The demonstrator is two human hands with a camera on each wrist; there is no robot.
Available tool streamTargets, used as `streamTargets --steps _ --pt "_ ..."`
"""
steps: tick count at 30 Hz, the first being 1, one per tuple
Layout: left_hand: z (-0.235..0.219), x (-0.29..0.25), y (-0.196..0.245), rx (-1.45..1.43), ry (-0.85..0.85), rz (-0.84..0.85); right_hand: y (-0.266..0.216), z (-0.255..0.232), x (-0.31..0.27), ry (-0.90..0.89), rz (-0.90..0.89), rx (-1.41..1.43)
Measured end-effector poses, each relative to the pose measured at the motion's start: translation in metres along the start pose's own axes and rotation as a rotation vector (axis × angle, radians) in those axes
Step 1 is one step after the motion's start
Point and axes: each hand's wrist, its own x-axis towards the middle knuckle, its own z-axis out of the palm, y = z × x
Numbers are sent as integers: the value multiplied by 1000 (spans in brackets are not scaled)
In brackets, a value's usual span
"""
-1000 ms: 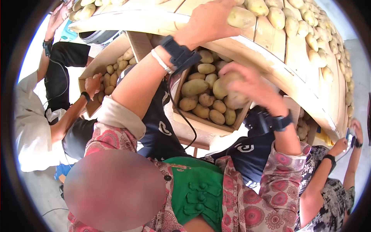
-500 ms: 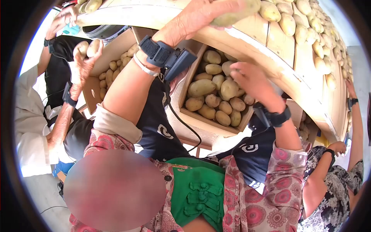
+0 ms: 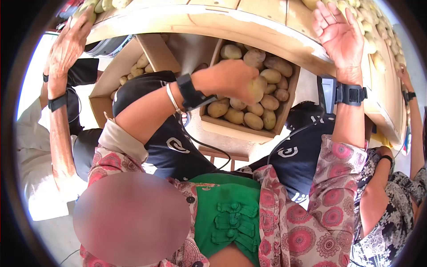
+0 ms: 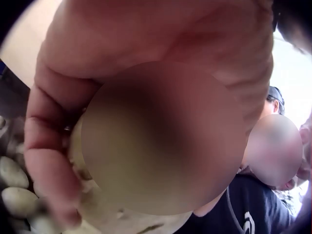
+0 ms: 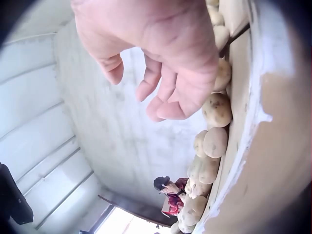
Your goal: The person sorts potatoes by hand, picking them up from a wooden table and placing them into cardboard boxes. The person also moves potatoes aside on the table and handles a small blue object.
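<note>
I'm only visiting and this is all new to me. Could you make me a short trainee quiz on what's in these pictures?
1. Choose one: the camera wearer's left hand holds
a) a knife
b) a potato
c) a phone

2. True or false: the wearer's right hand holds nothing.

3. Fill in: in the head view, the left hand covers part of an open ___ of potatoes.

Key:
1. b
2. True; its palm shows bare.
3. box
</note>
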Motion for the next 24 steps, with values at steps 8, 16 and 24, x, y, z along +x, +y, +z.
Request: streamTargets --steps 8,16,24 --pt "44 5 11 -57 -32 132 -3 20 -13 183 -150 -98" --pt "68 14 26 -185 15 484 1 13 -9 207 -124 -135" --pt "65 38 24 380 446 460 7 7 -16 168 -93 -48"
